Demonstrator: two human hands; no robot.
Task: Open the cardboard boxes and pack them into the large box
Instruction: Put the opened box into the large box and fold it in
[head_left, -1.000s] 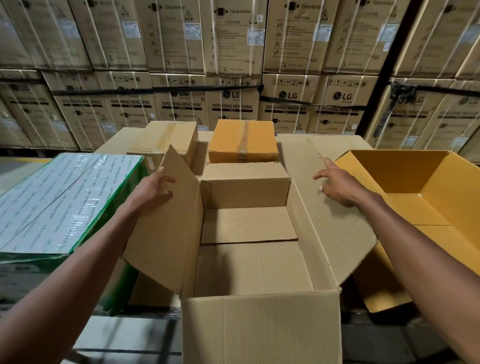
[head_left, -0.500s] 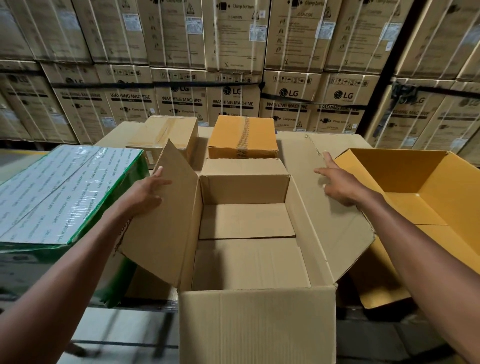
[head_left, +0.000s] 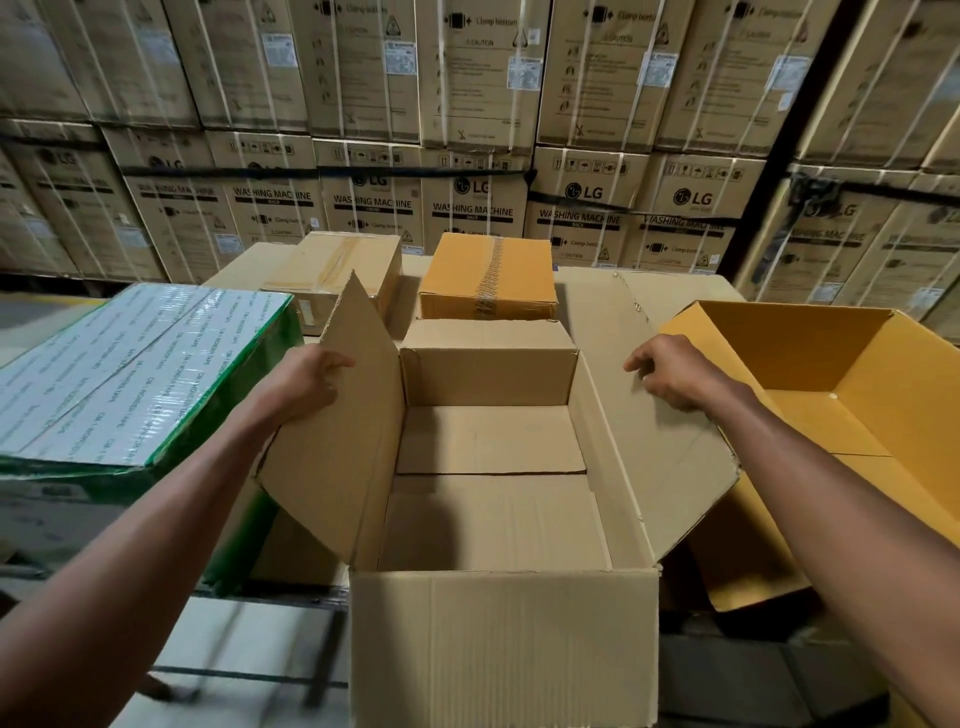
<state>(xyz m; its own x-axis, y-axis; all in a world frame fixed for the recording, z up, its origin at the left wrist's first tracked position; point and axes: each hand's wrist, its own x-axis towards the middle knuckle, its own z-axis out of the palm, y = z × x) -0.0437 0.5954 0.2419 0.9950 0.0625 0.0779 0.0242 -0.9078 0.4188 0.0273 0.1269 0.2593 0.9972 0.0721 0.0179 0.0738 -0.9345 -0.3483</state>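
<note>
Cardboard is all I have in front of me: the brown box (head_left: 498, 519) in the middle stands open, its left flap (head_left: 337, 431) raised and tilted outward, its right flap (head_left: 660, 415) laid well out to the side, the far flap upright and the near one hanging down toward me. My left hand (head_left: 301, 382) holds the outer face of the left flap, its grip curled over the edge; my right hand (head_left: 670, 371) rests knuckles-up on the right flap with fingers bent under, and I cannot tell whether that grip pinches the cardboard or only presses it. Inside I see only the bottom panels, nothing packed. To the right, touching the spread flap, a yellow box (head_left: 831, 395) also lies open, and what I can see of its inside is bare. Behind, on the counter (head_left: 587, 291), a taped yellow box (head_left: 488, 275) and a taped brown box (head_left: 332, 270) are still sealed. A green-wrapped bundle (head_left: 130, 374) sits to the left, washing-machine cartons (head_left: 467, 156) stacked behind. I judge this early: two boxes opened, at least two left to open, and no packing done yet.
</note>
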